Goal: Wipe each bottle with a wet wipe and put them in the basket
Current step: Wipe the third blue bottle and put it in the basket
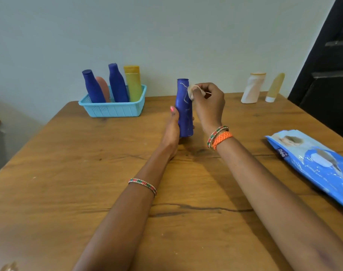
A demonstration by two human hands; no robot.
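My left hand (pixel 173 126) grips the bottle (pixel 184 108) low — light, slick plastic, I'd guess — right hand (pixel 208 103) pinches the wipe (pixel 194 90).

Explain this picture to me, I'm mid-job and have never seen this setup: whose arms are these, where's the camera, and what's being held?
No machine here: a person's two bare arms, filmed from a camera on their head looking down at a wooden table. The left hand holds a tall dark blue plastic bottle upright. The right hand pinches a small crumpled wet wipe against it. Behind sits a light blue plastic basket with four bottles inside. A white bottle and a pale yellow tube wait at the far right, near the blue wipes pack.
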